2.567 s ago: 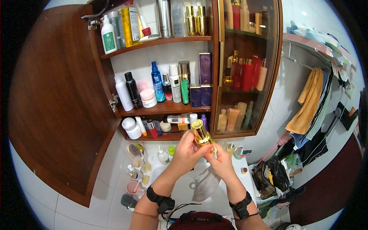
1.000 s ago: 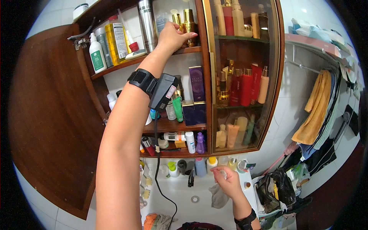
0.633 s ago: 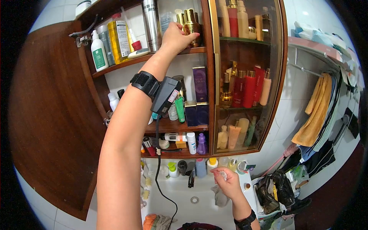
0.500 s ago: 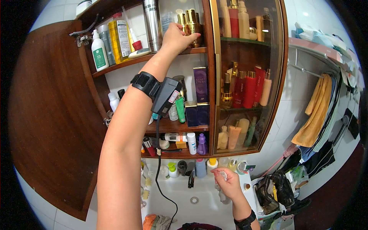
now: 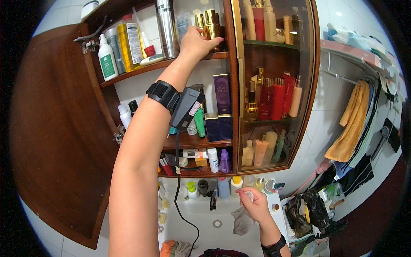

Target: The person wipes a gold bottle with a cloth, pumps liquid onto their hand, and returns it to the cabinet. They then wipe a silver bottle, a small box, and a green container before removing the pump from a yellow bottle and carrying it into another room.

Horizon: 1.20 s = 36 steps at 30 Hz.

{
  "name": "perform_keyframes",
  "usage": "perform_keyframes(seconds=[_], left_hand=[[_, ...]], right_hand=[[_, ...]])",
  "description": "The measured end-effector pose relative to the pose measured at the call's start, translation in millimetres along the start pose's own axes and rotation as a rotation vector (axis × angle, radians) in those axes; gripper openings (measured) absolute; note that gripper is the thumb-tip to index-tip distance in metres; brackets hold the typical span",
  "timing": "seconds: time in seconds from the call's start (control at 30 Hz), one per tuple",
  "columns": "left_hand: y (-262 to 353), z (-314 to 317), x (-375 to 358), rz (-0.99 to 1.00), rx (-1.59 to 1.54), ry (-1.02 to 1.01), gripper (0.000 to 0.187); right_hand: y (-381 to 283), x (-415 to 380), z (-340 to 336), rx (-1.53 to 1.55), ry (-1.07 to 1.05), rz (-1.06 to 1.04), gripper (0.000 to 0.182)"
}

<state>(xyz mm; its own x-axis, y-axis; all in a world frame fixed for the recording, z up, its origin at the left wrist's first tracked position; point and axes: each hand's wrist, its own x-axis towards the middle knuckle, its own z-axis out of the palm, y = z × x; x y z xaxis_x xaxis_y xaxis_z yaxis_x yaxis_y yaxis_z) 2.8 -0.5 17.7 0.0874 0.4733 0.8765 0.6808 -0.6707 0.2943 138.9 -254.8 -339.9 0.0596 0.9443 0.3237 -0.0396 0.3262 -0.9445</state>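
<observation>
My left hand (image 5: 198, 45) reaches up to the top cabinet shelf, its fingers and thumb closed around a gold bottle (image 5: 211, 25). A second gold-capped bottle (image 5: 199, 20) stands just left of it, and a tall silver can (image 5: 167, 28) is further left. Over the right side of the sink, my right hand (image 5: 253, 203) is closed, with a small whitish bit showing between its fingers. A thin grey cloth (image 5: 242, 221) hangs below those fingers. The exact grip on the cloth is partly hidden.
An open wooden door (image 5: 64, 128) stands at the left. The glass-fronted cabinet (image 5: 276, 98) holds several bottles. Pump bottles (image 5: 193, 191) line the back of the sink (image 5: 201, 229) beside a black faucet (image 5: 212, 200). Towels (image 5: 353, 122) hang at the right; a black cable crosses the sink.
The grey cloth under my right hand now hangs wider and further left. My left hand stays at the gold bottle, while the view has shifted slightly.
</observation>
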Motion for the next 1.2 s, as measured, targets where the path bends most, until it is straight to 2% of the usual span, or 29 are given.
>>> perform_keyframes(seconds=[0.1,0.2,0.4,0.53,0.93,1.03,1.13,1.2], left_hand=[[-2.3,2.5,1.4,0.007,-0.025,0.035,0.067],[2.2,-6.0,-0.6,-0.017,-0.105,-0.056,0.051],[-8.7,-13.0,4.2,-0.161,-0.461,-0.245,0.033],[-10.1,-17.6,1.8,-0.170,-0.638,-0.242,0.027],[-13.1,-21.2,-6.3,-0.086,-0.849,-0.295,0.025],[-13.1,-26.0,-11.0,-0.125,-0.806,-0.324,0.027],[-14.5,-27.6,-11.6,-0.091,-0.753,-0.349,0.038],[-13.5,-20.1,-10.4,-0.058,-0.666,-0.252,0.057]], right_hand=[[-0.6,-0.9,-0.4,-0.008,0.004,-0.002,0.019],[0.0,-1.3,-1.0,-0.021,0.012,0.002,0.018],[-4.8,-2.4,-0.4,-0.039,0.023,0.008,0.016],[-1.7,-2.1,0.6,-0.012,0.005,-0.010,0.016],[-0.1,-2.2,-1.1,-0.013,-0.009,-0.002,0.019],[-3.6,-2.9,1.1,-0.014,-0.008,-0.012,0.017],[-5.5,-3.4,2.6,-0.019,-0.010,-0.020,0.016],[-5.0,-3.6,3.2,-0.009,-0.010,-0.017,0.016]])
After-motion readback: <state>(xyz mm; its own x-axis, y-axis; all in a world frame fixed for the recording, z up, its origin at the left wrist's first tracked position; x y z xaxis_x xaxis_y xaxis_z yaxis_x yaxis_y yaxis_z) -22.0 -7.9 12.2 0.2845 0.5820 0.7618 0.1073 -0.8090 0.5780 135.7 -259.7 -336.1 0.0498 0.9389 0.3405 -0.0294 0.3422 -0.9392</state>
